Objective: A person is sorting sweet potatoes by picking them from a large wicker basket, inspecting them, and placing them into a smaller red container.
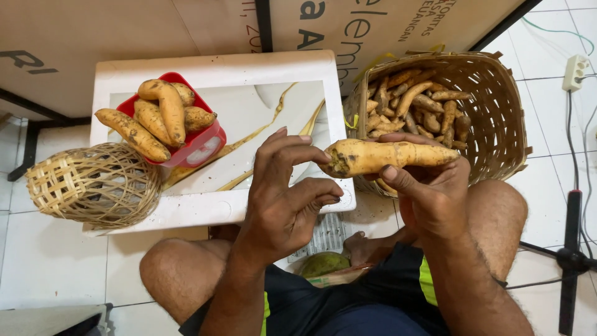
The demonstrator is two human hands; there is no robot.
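Hands up front: the right hand (pixel 429 193) cradles a pale sweet potato (pixel 388 157) from beneath, fingers wrapped round its thicker middle, holding it level in the air just in front of the big basket (pixel 497 118). The left hand (pixel 283 199) hovers at the tuber's blunt, dirt-marked end, fingers curled and part-open, thumb and forefinger closing toward the tip but gripping nothing that I can see. That root looks firm and stiff, fairly weighty for its size, with a dusty, dry skin that should not slip; the fat middle seems the safest place to hold, since the thin tapered end looks likelier to snap. Behind it, the big basket sits tilted on the floor, with many small tubers (pixel 413 106) piled inside. To the left, on the white marbled surface (pixel 261 112), a red scale (pixel 202 146) carries several orange sweet potatoes (pixel 158 115) heaped across its top. A small woven basket (pixel 93 183) lies on its side, resting against the surface's near left corner. The person's bare knees frame the bottom of the view.
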